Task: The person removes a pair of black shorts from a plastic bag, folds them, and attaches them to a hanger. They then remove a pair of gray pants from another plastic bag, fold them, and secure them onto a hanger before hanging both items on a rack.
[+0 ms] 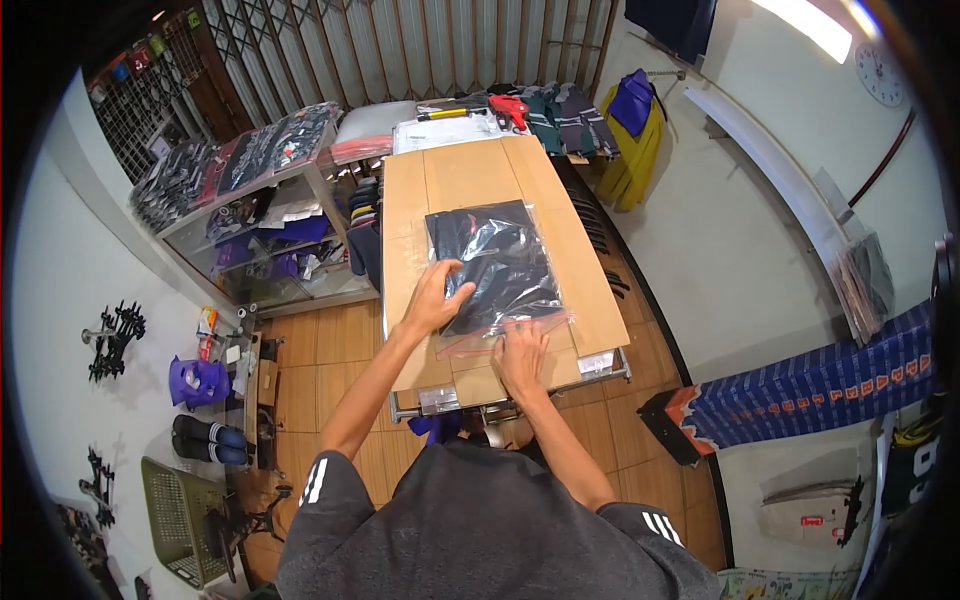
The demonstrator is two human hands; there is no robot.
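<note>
A dark folded garment (485, 245) lies inside a clear plastic zip bag (470, 343) on the tan board tabletop (455, 170). The bag's red zip edge faces me. My left hand (436, 300) rests at the bag's left side, thumb and fingers apart, its fingertips on the plastic over the garment. At the near edge, my right hand (521, 357) has its curled fingers on the red zip strip, gripping the plastic there. The underside of the right hand's grip is hidden.
Behind the board are white papers (450, 132), a red tool (509, 112) and folded clothes (570, 120). A glass display case (255, 235) with bagged garments on top stands left. A blue patterned cloth-covered object (800, 390) is at right, a green basket (180, 520) at lower left.
</note>
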